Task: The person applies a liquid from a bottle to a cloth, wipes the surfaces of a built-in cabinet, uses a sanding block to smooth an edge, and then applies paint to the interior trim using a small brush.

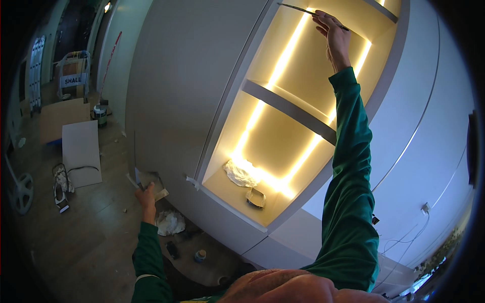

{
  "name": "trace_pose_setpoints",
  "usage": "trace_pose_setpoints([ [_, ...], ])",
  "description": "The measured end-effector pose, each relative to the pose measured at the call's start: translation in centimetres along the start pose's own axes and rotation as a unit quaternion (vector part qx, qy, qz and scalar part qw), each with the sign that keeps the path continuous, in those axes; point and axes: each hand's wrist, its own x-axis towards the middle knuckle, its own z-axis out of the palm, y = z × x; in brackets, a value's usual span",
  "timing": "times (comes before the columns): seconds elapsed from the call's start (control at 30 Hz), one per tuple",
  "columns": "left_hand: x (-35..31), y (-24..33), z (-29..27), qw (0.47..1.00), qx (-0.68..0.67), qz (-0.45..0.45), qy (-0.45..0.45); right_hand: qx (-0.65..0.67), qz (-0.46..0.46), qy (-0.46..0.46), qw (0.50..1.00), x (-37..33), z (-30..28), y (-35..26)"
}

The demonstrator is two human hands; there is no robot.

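Observation:
In my raised right hand (334, 35) is a thin, dark-handled paintbrush (297, 8). Its tip points left, near the frame of a lit shelf niche (305, 108), and its handle end sticks out past my fingers. Down at the left, my left hand (145, 198) is closed round a small squarish flat piece (151, 183), grey and tan, perhaps a palette; its exact kind is unclear. That piece is close to the lower part of a large grey cabinet panel (172, 101). Inside the niche's lower compartment are a crumpled white cloth or paper (241, 172) and a small open container (255, 197).
On the floor lie a crumpled white bundle (171, 222), a small jar (200, 255) and a dark object (172, 249). Farther left are a white board (81, 151), a paint can (100, 116), a ladder (36, 73) and cardboard (58, 118). A cable (423, 227) hangs at right.

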Motion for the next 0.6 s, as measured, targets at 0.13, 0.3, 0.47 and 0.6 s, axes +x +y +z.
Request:
trace_pose_setpoints([
  [0.13, -0.1, 0.0, -0.1, 1.000, 0.002, 0.000, 0.000, -0.016, -0.036, 0.012, 0.999, 2.1, 0.1, -0.7],
  [0.3, -0.7, 0.2, 0.1, 1.000, 0.015, -0.018, -0.020, -0.022, -0.039, 0.003, 0.999, 0.8, 0.1, -0.7],
  [0.47, -0.6, 0.9, -0.2, 1.000, 0.005, -0.022, -0.011, -0.028, 0.002, -0.030, 0.999, -7.1, 0.1, -0.9],
  [0.6, -0.7, 1.6, -1.1, 1.000, 0.022, -0.013, -0.010, 0.078, 0.028, 0.017, 0.996, -17.0, -0.5, -3.5],
])
